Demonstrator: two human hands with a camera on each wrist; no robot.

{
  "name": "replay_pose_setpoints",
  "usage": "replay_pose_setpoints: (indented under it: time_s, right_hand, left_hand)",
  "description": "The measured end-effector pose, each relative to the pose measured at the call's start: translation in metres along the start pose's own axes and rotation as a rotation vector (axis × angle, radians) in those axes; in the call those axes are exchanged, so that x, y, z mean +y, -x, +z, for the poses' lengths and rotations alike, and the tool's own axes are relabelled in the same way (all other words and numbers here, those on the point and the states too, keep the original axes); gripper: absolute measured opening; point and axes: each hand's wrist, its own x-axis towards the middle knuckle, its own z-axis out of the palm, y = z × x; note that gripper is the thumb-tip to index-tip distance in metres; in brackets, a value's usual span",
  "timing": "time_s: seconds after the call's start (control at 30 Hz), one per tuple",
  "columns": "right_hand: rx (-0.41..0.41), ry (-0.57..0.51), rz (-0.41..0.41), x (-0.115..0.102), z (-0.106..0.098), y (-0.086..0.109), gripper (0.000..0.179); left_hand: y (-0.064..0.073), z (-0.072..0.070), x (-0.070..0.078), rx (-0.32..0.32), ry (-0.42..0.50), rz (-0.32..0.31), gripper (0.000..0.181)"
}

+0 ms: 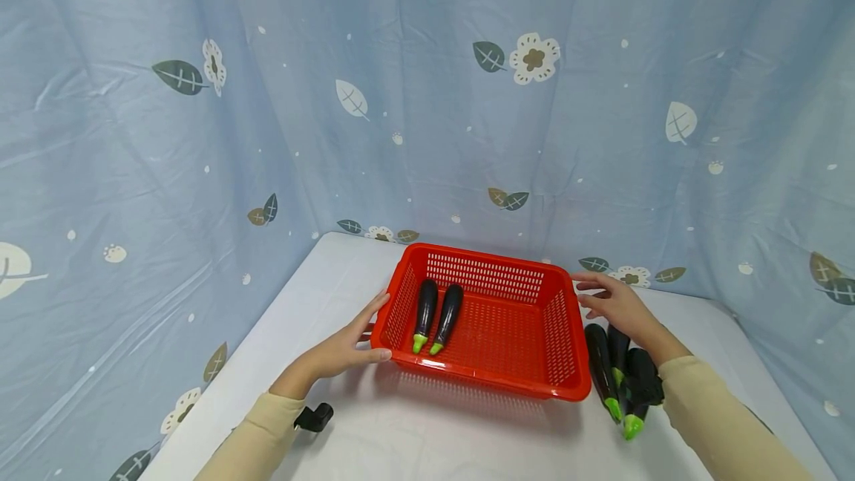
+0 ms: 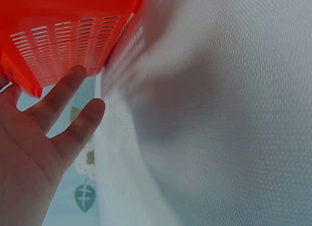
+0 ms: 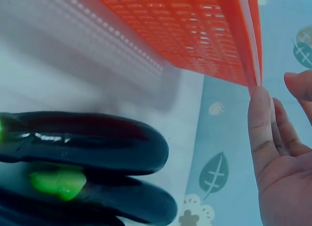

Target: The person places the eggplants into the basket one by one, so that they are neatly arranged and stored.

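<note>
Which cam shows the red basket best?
Head view: the red basket appears nearly whole there, with its rim, floor and the two eggplants inside. Left wrist shows only part of its slotted outside; right wrist, part of a slotted side and rim.

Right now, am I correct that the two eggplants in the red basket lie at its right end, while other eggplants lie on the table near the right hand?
Not quite: the head view shows the two eggplants at the left end of the red basket. The other eggplants do lie on the table near the right hand.
</note>
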Motion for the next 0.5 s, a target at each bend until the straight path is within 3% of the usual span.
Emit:
replay_pose_setpoints:
  time_s: [0.5]
  right_hand:
    - [0.006, 0.002, -0.032, 0.019, -0.008, 0.009, 0.053]
  left_hand:
    - [0.000, -0.001, 0.003, -0.002, 0.002, 0.002, 0.101]
